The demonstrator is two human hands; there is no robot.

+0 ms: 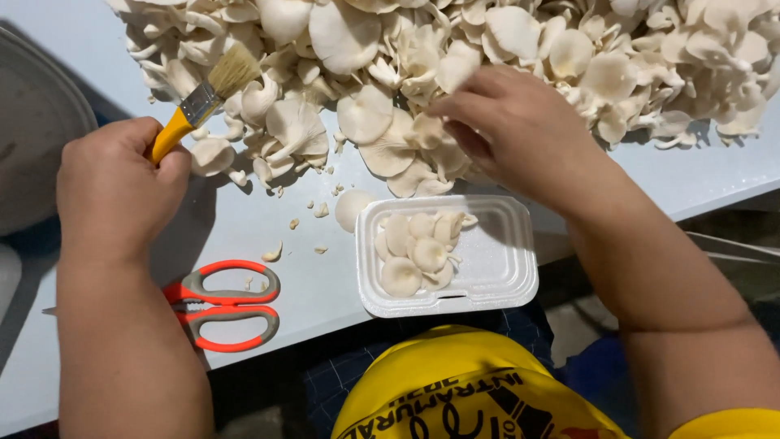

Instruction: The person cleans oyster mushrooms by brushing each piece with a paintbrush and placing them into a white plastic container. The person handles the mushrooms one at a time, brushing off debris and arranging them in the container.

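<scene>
Yellow cloth of the person's shirt [455,382] fills the view at six o'clock, closest to the lens, with both forearms rising from it toward the work.

At one o'clock the right hand [508,126] reaches into the heap of pale oyster mushrooms [455,49], fingers curled down among the caps; whether they pinch one cap or only sort through them I cannot tell, since the knuckles hide the fingertips. The heap spreads across the whole far edge, from eleven to two o'clock, so that loose caps lie within easy reach.

Just below that hand, near the centre, sits a white foam tray [496,260] at the table's near edge, close to the body. Several mushroom caps [414,252] are gathered in its left half, and the right half is bare.

At nine o'clock the left hand [114,191] is closed in a fist around the orange handle of a paintbrush [203,97], bristles angled up toward eleven o'clock and touching the heap's edge.

Orange and grey scissors [223,305] lie shut at seven o'clock, beside the left forearm. Small mushroom scraps [317,211] dot the pale table [699,175] between tray and heap. A grey rounded rim [41,122] shows at ten o'clock.
</scene>
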